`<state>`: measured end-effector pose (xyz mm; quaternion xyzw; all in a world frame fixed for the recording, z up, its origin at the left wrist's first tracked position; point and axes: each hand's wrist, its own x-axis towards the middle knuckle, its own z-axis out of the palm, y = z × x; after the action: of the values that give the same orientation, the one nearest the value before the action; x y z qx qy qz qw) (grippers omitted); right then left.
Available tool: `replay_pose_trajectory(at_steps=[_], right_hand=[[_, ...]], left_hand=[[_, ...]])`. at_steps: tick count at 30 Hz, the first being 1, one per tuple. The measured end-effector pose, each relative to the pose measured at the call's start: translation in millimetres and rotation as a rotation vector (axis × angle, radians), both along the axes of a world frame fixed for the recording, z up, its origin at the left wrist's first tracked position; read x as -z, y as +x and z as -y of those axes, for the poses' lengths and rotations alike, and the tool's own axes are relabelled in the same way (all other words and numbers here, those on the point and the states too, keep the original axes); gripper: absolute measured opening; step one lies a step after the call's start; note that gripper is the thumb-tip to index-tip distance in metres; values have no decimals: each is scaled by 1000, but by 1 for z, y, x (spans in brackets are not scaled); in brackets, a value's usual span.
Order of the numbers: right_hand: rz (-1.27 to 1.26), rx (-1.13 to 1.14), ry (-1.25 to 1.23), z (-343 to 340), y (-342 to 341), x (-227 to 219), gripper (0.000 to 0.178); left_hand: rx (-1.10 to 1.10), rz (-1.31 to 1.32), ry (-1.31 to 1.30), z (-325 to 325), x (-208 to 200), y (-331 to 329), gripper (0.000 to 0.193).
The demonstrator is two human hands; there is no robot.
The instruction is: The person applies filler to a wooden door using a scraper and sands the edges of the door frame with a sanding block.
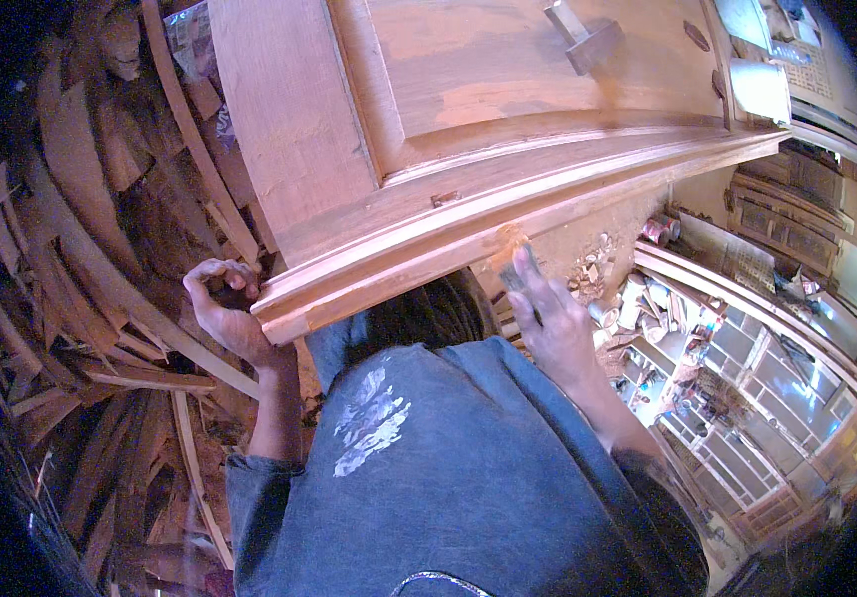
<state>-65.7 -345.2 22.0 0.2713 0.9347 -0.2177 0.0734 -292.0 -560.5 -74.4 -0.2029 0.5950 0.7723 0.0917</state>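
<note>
Left hand (224, 313) clenched on the corner of a wooden door panel (468, 129); right hand (548, 318) pressing a small sanding pad (514, 273) against its moulded edge.
Panel spanning upper centre of frame, tilted. Scrap wood strips (90, 298) piled at left, framed windows (757, 378) at lower right.

A woodworking shop seen from above. On the left, a dim heap of curved wooden offcuts and strips (100, 328) covers the floor in shadow. To the right, sawdust and small wood chips (587, 264) lie on the ground, with a few small tins (659, 231) near them. Further right, white-framed glazed window sashes (757, 388) lie stacked and catch bright daylight, while carved brown panelled door leaves (781, 224) lean behind them. Light falls strongest on the right side.
</note>
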Motion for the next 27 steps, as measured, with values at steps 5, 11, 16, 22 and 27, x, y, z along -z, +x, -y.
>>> replay_pose_trajectory(at_steps=[5, 11, 16, 22, 27], right_hand=[[51, -217, 35, -19, -6, -35, 53], [467, -637, 245, -63, -75, -69, 46], [751, -522, 188, -103, -82, -105, 41], [628, -388, -191, -106, -81, -116, 48], [509, -659, -274, -114, -110, -104, 41]], left_hand=[[2, 14, 20, -3, -2, -2, 31], [8, 13, 24, -7, -10, -2, 30], [-40, -1, 64, 0, -4, -1, 31], [-63, 20, 89, -1, 1, 0, 29], [-25, -13, 48, -2, 2, -1, 29]])
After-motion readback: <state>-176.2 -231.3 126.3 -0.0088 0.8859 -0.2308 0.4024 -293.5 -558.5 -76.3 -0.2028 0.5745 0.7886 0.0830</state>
